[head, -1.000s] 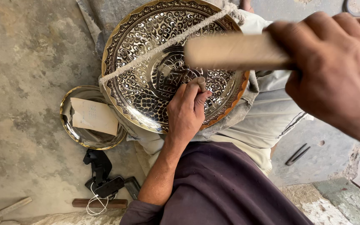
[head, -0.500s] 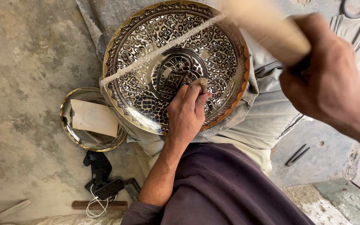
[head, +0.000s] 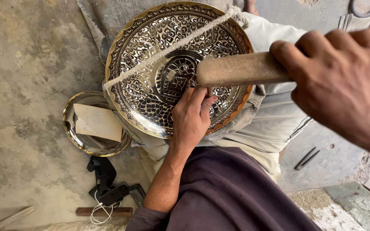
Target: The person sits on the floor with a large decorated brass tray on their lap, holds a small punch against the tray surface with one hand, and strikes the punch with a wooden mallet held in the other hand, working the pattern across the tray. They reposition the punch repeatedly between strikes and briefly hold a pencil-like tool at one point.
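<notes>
Gripping a thick pale wooden handle (head: 243, 68), my right hand (head: 339, 81) hangs above the round engraved brass tray (head: 150, 51) resting on my lap; my left hand (head: 191, 117) pinches a small tool against its patterned centre; a rough rope (head: 168, 49) crosses the tray.

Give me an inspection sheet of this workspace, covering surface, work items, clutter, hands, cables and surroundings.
Surface: mottled grey concrete floor; the person sits on it.
Work items: large round engraved brass tray on the lap, with a pale twisted rope stretched across it; blunt wooden mallet above the tray.
Clutter: small shiny round metal dish holding a paper slip; black metal tongs; wooden stick.
Hands: left hand pinches a small tool on the tray, tool mostly hidden; right hand has a closed grip on the mallet.
Cables: white cord by a black phone.
Surroundings: nothing seen.
</notes>
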